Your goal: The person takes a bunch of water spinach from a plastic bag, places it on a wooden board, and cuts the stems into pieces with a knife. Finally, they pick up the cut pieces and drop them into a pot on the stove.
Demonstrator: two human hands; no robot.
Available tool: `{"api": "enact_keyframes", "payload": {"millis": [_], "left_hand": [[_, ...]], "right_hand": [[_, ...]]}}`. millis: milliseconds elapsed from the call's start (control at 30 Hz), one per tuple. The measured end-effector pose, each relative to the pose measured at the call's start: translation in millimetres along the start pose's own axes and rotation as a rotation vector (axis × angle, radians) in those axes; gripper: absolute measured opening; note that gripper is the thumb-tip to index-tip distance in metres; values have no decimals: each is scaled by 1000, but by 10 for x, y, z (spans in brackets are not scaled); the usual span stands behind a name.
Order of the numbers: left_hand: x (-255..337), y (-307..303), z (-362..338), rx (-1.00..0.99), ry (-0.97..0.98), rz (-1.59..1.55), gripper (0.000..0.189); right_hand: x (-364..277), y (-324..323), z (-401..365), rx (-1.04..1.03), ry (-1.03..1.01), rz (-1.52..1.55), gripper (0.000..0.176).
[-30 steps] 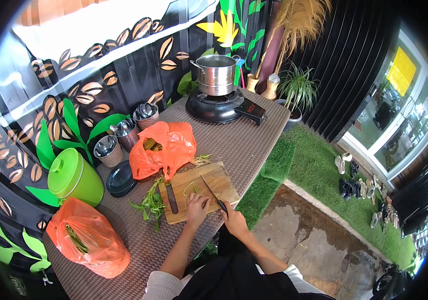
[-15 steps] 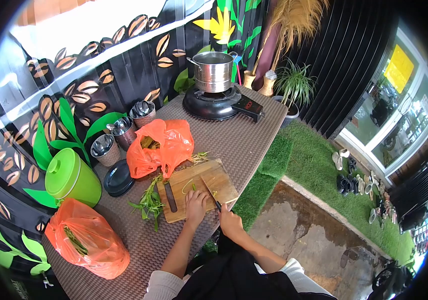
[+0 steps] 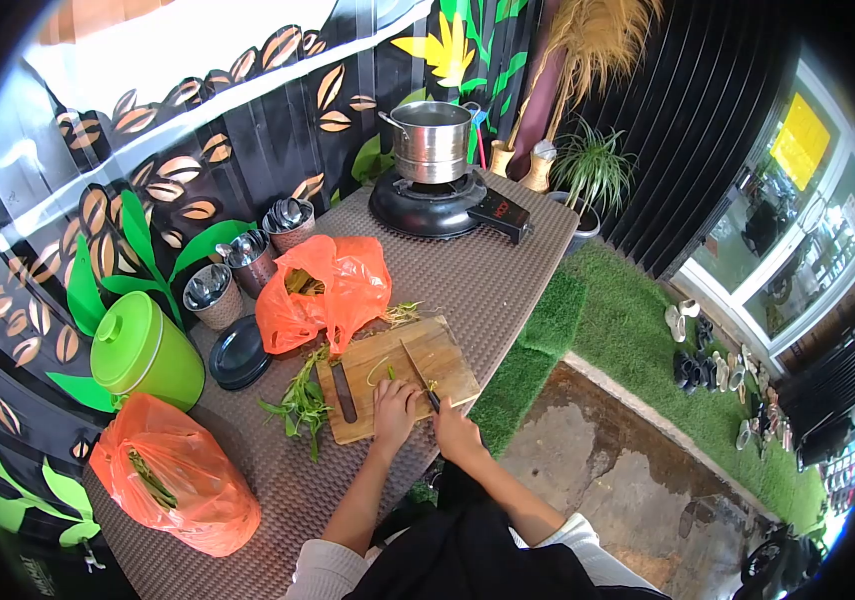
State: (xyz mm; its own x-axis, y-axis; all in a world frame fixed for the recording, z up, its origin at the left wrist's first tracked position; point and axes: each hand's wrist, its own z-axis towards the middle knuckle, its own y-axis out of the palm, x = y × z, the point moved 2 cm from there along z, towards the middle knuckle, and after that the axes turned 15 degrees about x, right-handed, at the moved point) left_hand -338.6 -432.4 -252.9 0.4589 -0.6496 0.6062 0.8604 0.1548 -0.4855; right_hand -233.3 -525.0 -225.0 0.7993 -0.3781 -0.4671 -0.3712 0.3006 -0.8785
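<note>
A wooden cutting board [image 3: 378, 365] lies near the table's front edge. My right hand [image 3: 458, 432] is closed round the dark handle of a knife [image 3: 414, 363], whose blade points away over the board. Beside the blade, my left hand [image 3: 394, 408] rests on the board with its fingers bent; what lies under them is hidden. Small green pieces [image 3: 391, 371] are on the wood just beyond the fingers. Leafy green stems [image 3: 300, 402] lie at the board's left side. An orange plastic bag [image 3: 353, 290] with stems inside stands behind the board.
A metal pot [image 3: 432, 145] sits on a black portable stove [image 3: 426, 208] at the back. Along the left are cutlery holders [image 3: 210, 291], dark plates [image 3: 239, 353], a green lidded bucket [image 3: 146, 350] and a second orange bag [image 3: 183, 490]. The table edge [image 3: 523, 330] runs along the right.
My right hand and the knife have shifted slightly, with the handle now a little farther up the board. My left hand stays almost in place. The view has moved slightly.
</note>
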Motion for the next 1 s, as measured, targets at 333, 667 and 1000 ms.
{"api": "enact_keyframes", "payload": {"millis": [333,667,1000], "left_hand": [[-39,26,-26,26,31,5,10],[-19,29,-15,35,-26,1,10],[-23,44,-33,70,-27,-16,8]], "right_hand": [[-52,-10,-130,-47,52,-15,30],[-42,-124,-93,-109,52,19,32],[-72,-119,-82,-121,45,45,34]]}}
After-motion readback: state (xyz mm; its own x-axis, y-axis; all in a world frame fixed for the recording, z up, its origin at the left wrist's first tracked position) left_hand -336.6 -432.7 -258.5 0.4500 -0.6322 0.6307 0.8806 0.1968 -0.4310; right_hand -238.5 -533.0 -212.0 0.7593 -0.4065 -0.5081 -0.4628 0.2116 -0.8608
